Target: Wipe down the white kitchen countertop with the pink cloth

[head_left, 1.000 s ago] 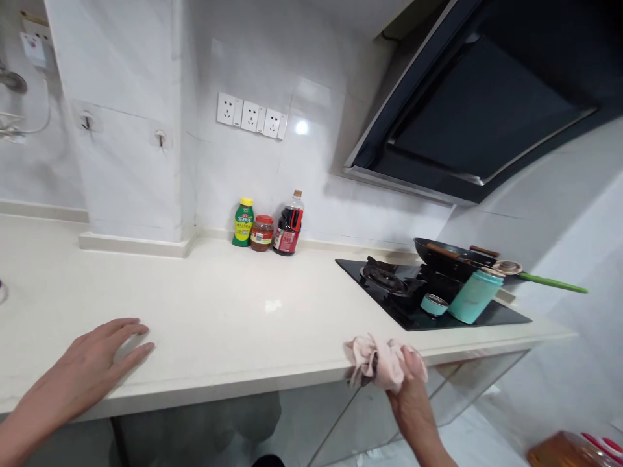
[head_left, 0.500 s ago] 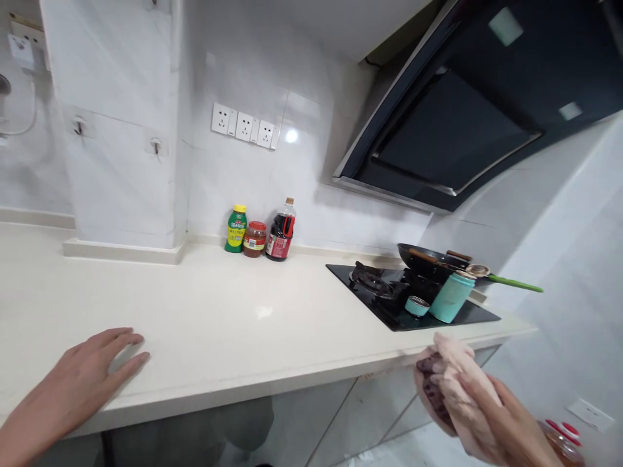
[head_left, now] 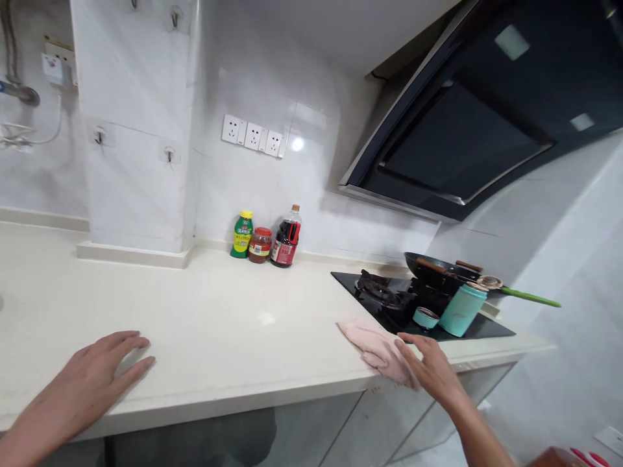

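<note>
A pale pink cloth (head_left: 372, 347) lies crumpled on the white countertop (head_left: 209, 324), one end hanging over the front edge. My right hand (head_left: 433, 370) is at the cloth's right side, its fingers stretched out and apart; whether the fingertips touch the fabric I cannot tell. On the left part of the counter, near the front edge, my left hand (head_left: 92, 370) rests with fingers spread and nothing in them.
A black gas stove (head_left: 384, 288) bears a wok (head_left: 433, 266), a turquoise canister (head_left: 462, 311) and a small turquoise lid (head_left: 426, 318). By the wall stand a green bottle (head_left: 242, 237), a red-lidded jar (head_left: 259, 246) and a dark sauce bottle (head_left: 286, 240). A range hood (head_left: 467, 143) overhangs the stove.
My right hand has moved left and up to the counter and laid the cloth down, opening its fingers. The left hand has stayed in place. The view has shifted slightly.
</note>
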The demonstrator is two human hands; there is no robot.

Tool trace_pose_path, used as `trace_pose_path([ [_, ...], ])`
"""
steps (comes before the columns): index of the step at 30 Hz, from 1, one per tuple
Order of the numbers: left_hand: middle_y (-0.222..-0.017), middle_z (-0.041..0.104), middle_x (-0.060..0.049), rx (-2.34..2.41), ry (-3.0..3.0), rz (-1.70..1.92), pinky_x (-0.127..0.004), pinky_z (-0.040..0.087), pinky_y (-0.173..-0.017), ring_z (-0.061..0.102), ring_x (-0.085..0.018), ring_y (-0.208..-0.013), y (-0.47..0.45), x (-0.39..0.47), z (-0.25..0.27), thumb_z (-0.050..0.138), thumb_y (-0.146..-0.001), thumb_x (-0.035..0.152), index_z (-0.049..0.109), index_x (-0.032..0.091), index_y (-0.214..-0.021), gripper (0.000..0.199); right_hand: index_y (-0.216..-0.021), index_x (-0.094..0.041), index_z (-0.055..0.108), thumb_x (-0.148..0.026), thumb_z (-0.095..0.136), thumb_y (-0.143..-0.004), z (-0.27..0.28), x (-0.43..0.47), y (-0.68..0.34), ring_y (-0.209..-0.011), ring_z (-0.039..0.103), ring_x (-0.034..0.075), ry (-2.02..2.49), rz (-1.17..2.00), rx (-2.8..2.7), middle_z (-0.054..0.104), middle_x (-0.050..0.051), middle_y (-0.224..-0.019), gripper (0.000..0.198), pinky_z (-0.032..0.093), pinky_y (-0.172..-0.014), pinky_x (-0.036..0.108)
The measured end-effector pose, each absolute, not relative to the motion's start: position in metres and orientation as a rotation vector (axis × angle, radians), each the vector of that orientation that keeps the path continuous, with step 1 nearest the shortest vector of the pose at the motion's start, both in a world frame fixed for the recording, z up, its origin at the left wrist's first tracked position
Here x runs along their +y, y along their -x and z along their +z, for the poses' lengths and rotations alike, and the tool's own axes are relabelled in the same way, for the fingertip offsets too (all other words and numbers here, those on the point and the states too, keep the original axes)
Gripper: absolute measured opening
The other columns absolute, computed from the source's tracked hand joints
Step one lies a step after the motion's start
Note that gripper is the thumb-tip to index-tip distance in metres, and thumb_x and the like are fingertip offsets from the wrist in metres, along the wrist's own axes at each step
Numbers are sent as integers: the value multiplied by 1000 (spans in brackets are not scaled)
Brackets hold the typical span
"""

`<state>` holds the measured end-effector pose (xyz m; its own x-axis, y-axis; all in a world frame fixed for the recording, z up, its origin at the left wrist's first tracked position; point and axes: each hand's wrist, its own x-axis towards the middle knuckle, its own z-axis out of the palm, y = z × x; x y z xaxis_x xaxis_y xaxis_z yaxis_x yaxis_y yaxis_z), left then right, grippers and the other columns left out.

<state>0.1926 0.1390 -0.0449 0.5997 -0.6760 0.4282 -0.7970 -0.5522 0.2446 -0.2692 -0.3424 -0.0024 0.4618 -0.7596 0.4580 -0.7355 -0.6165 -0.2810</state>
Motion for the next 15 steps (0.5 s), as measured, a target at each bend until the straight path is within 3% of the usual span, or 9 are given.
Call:
trace_pose_path([
  [4, -135, 66, -9, -1178, -2426, 405, -50, 42, -113, 58, -31, -128, -193, 140, -45, 44, -88, 66, 71, 24, -121, 60, -135, -18, 59, -68, 29, -91, -4, -356, 254, -134, 50, 29, 2661, -740, 1278, 57, 13, -142, 73, 42, -110, 46],
  [9, -138, 64, -8, -1153, -2459, 401, -50, 42, -114, 57, -31, -130, -196, 142, -53, 45, -88, 69, 72, 27, -121, 60, -148, -19, 47, -74, 45, -85, -20, -368, 226, -144, 40, 31, 2751, -398, 1151, 45, 11, -155, 85, 32, -119, 48],
  [15, -139, 64, -4, -1155, -2459, 534, -50, 47, -110, 57, -32, -131, -200, 147, -72, 48, -89, 67, 72, 34, -120, 51, -152, -18, 41, -72, 35, -90, -23, -414, 200, -145, 39, 31, 2840, -250, 1184, 43, 12, -157, 83, 34, -117, 46],
])
